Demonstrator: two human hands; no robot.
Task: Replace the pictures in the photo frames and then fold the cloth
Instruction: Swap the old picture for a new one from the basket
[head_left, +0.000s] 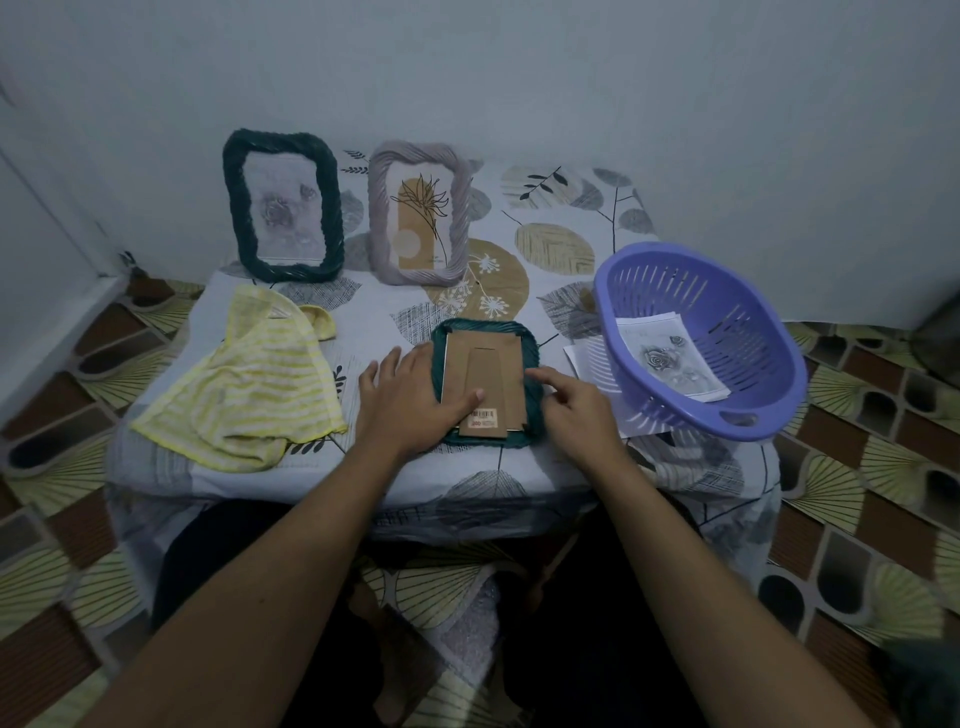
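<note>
Face-down frame (498, 364) lies on the bench (550, 244) between your hands, long axis away from you: left hand (410, 400) flat on its left side, right hand (576, 410) with bent fingers at its right edge, pinch unclear.

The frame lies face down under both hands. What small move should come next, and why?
Probably the right hand should work the right edge of the frame, where its fingertips sit, while the left hand presses the cardboard back flat. Whether loosening or fastening, I cannot tell.
</note>
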